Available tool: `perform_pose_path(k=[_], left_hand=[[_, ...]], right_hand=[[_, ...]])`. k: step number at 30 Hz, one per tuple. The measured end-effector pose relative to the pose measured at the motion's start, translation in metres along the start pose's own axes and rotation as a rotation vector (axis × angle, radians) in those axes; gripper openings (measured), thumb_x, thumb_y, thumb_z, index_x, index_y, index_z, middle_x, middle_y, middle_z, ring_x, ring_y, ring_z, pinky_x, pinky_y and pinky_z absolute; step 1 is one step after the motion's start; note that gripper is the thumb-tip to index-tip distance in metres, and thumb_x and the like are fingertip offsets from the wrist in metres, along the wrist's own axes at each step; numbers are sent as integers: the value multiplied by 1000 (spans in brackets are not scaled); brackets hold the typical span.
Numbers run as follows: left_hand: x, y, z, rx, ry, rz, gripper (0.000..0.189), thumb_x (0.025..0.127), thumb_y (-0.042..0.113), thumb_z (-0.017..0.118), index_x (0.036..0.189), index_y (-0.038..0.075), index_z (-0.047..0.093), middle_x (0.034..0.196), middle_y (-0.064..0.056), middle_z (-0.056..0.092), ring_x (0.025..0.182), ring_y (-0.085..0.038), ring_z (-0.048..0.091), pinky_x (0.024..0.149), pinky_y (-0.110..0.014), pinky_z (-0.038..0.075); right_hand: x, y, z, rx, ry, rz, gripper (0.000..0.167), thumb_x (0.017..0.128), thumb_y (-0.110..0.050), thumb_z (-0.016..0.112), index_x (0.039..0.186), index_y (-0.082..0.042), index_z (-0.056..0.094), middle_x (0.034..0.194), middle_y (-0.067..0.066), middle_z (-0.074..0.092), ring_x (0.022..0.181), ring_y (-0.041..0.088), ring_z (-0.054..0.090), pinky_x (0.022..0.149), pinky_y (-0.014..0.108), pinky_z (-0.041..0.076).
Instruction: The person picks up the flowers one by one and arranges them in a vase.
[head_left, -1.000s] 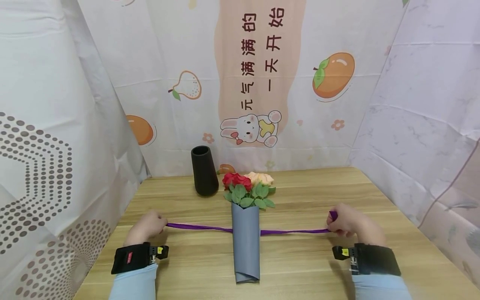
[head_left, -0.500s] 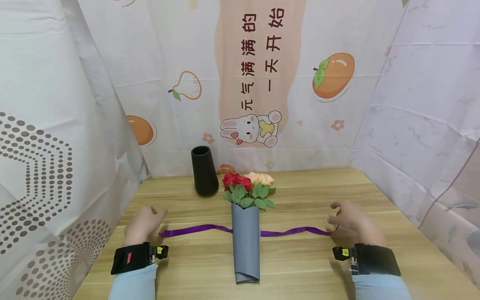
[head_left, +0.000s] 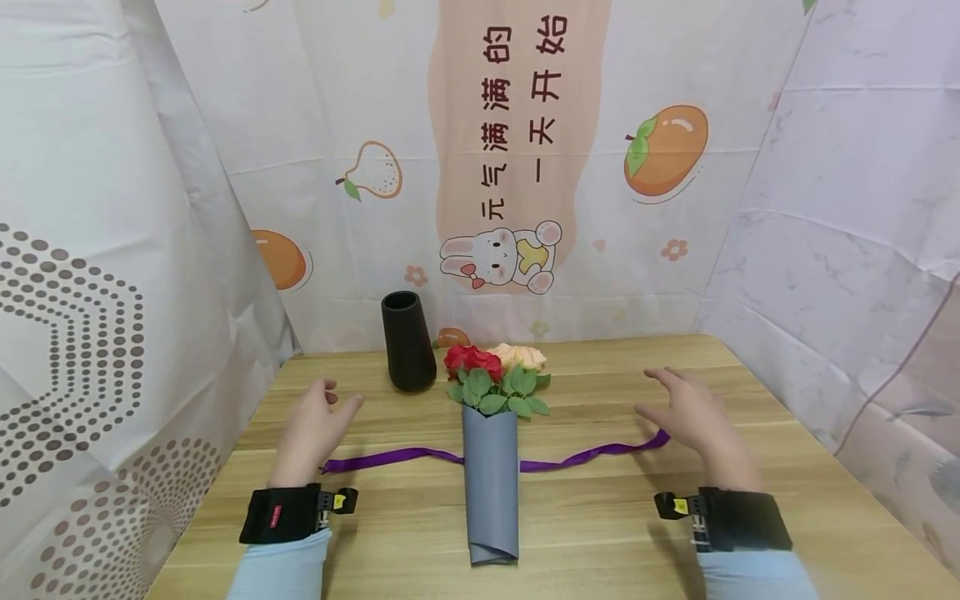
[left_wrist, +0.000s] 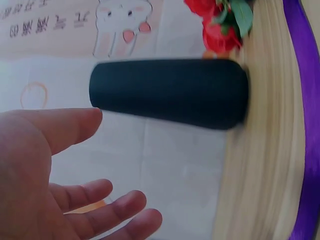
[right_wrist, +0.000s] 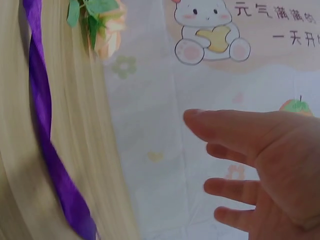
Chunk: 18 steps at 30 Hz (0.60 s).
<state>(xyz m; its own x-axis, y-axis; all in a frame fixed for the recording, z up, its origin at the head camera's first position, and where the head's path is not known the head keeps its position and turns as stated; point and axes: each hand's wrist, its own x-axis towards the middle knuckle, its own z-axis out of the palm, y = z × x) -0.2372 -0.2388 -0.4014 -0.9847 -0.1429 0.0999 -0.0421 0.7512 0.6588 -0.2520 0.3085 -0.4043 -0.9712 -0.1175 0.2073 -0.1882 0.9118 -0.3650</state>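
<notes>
A bouquet wrapped in grey paper [head_left: 491, 483] lies mid-table, with a red rose [head_left: 472, 362] and a peach rose [head_left: 519, 357] at its far end. Under the wrap runs a purple ribbon [head_left: 390, 457], its ends loose on both sides. My left hand [head_left: 311, 433] hovers above the ribbon's left end, fingers relaxed and holding nothing. Over the right end is my right hand [head_left: 693, 417], also free of any object, thumb and fingers apart. In the left wrist view a black vase [left_wrist: 170, 92] stands beyond the left fingers.
The black vase stands upright at the back left of the wooden table [head_left: 600, 533], left of the roses. A printed curtain [head_left: 360, 250] hangs behind the table's far edge, and more cloth hangs at both sides.
Both hands have let go of the ribbon ends, which now lie slack and wavy. Since then the hands have risen forward and slightly inward. The bouquet has stayed in place.
</notes>
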Motion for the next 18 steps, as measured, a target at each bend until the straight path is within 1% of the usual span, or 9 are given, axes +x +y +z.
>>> perform_pose_path(k=[3, 7, 11, 14, 16, 18], left_hand=[[-1, 10, 3, -31, 4, 32, 71, 100, 50, 60, 146, 0, 42, 133, -23, 55, 116, -39, 57, 89, -54, 50], [-2, 21, 11, -74, -3, 93, 65, 100, 47, 61, 144, 1, 45, 132, -21, 57, 121, -39, 55, 94, -55, 49], [-2, 30, 20, -119, -19, 152, 59, 100, 42, 65, 140, 2, 49, 130, -19, 59, 121, -39, 56, 97, -54, 48], [-4, 36, 27, -148, -47, 191, 57, 99, 39, 66, 138, 1, 51, 130, -19, 59, 120, -39, 56, 97, -54, 49], [-5, 39, 31, -164, -69, 210, 55, 99, 38, 67, 137, 2, 52, 132, -20, 59, 121, -39, 56, 97, -54, 49], [-6, 42, 35, -156, -87, 232, 54, 99, 37, 68, 137, 2, 53, 133, -20, 59, 122, -38, 56, 97, -55, 49]], right_hand=[[2, -9, -1, 4, 40, -20, 68, 91, -37, 75, 144, -1, 51, 148, 35, 40, 134, 57, 34, 101, 78, 25], [4, -21, -1, 73, 59, -85, 64, 93, -32, 75, 143, 2, 52, 146, 35, 44, 133, 56, 37, 106, 72, 29], [5, -33, 1, 160, 42, -140, 61, 95, -32, 73, 142, 2, 53, 144, 32, 48, 133, 54, 41, 106, 69, 33], [5, -40, 5, 227, 20, -156, 59, 97, -34, 71, 142, -1, 54, 144, 26, 52, 133, 49, 45, 104, 66, 39], [5, -45, 8, 292, -1, -161, 60, 98, -35, 70, 144, -2, 53, 144, 24, 53, 133, 47, 47, 102, 65, 42], [5, -50, 11, 359, -28, -163, 61, 98, -35, 70, 146, -2, 51, 146, 23, 52, 133, 46, 47, 101, 65, 44]])
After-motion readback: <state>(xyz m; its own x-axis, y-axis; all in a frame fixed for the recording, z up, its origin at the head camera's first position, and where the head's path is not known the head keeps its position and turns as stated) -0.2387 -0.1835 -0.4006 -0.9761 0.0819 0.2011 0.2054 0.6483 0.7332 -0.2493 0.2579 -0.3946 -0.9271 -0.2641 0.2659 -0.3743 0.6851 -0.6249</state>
